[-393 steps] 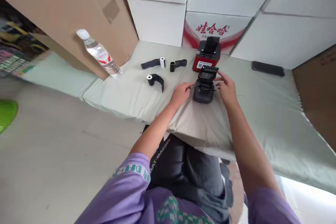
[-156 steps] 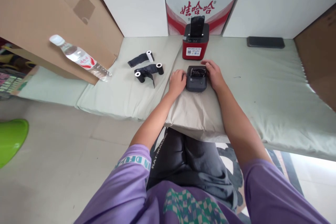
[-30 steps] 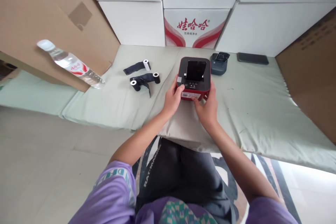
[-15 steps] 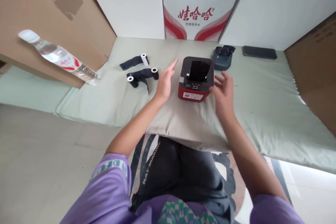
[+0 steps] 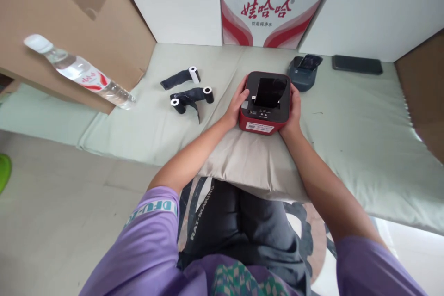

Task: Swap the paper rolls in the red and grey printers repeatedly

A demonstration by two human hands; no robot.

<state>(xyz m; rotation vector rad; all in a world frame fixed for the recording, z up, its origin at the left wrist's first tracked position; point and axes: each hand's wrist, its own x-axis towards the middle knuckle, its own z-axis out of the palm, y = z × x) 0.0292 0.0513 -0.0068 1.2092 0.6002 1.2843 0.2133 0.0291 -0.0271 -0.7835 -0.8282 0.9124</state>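
Note:
A red and black receipt printer (image 5: 264, 121) stands in front of me, with a strip of black paper (image 5: 271, 92) coming out of its top. My left hand (image 5: 237, 101) is pressed to its left side, the thumb near the top edge. On the opposite side my right hand (image 5: 294, 110) grips it, its fingers partly hidden behind the body. Left of the printer lie several small paper rolls with black strips, among them a white-sided roll (image 5: 194, 75) and a black roll (image 5: 208, 95). I cannot tell whether the printer is lifted off the cloth.
Behind and to the right sits a smaller dark printer (image 5: 302, 76); a black phone-like slab (image 5: 357, 64) lies beyond it. A water bottle (image 5: 83, 74) leans at the left near a cardboard box (image 5: 114, 23). White cartons (image 5: 173, 14) line the back of the cloth-covered surface (image 5: 347, 148).
Both hands, apart from the red printer before, have closed in on its two sides and now hold it. The view has shifted slightly.

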